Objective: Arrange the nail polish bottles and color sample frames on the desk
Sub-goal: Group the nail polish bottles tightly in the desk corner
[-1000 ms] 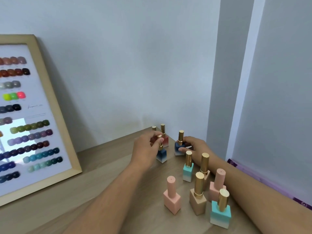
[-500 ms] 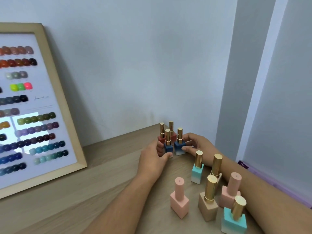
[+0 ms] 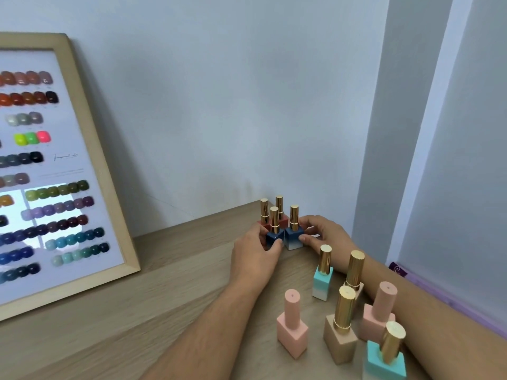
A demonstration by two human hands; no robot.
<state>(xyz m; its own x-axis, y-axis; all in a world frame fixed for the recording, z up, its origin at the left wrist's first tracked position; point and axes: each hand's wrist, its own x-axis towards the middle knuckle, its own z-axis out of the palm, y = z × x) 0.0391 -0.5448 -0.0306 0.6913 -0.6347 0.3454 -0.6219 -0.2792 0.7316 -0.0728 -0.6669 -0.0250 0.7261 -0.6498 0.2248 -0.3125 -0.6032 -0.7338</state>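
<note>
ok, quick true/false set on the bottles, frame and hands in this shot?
1. Each hand holds a blue bottle. True: the left hand grips one blue bottle, and the right hand pinches the other.
2. The frame lies flat on the desk. False: it leans against the wall.
3. The pink bottles have gold caps. False: their caps are pink.
4. The red bottles stand behind the blue ones. True.
5. A teal bottle lies on its side. False: both are upright.
</note>
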